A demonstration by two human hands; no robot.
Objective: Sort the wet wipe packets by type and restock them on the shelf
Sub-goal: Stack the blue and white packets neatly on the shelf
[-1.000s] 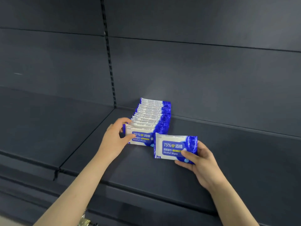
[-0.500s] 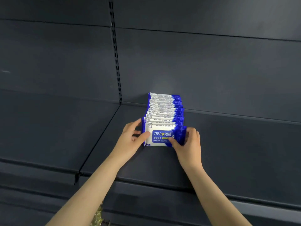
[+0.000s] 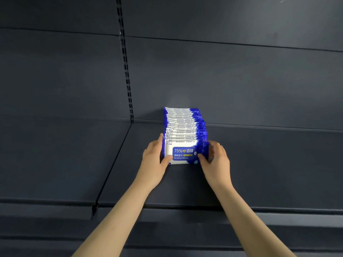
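- The front alcohol wipes packet [image 3: 182,153] stands on its long edge at the near end of the row. Its "75% Alcohol Wipes" label faces me and its back touches the packet behind.
- My left hand [image 3: 154,160] grips the packet's white left end, with the thumb on the label face and the fingers curled round behind.
- My right hand [image 3: 216,160] grips the blue right end the same way. Its fingertips are blurred, so I cannot tell how far they reach.
- The row of packets [image 3: 183,125] runs from this one back to the back panel [image 3: 232,80]. All stand upright and close together, and as far as I can read they are the same blue-and-white kind. The blue ends on the right are slightly uneven.
- I judge this packet as good as placed. It only needs letting go, and perhaps the row needs a squaring push.
- The shelf [image 3: 269,164] carries just this one row in view, with dark surface on both sides, so I judge there is room for more rows.
- I see no second type of wipes and no loose supply here, so I cannot tell how much sorting or restocking remains.
- The slotted upright [image 3: 126,71] divides this bay from the neighbouring shelf [image 3: 65,154] on the left.
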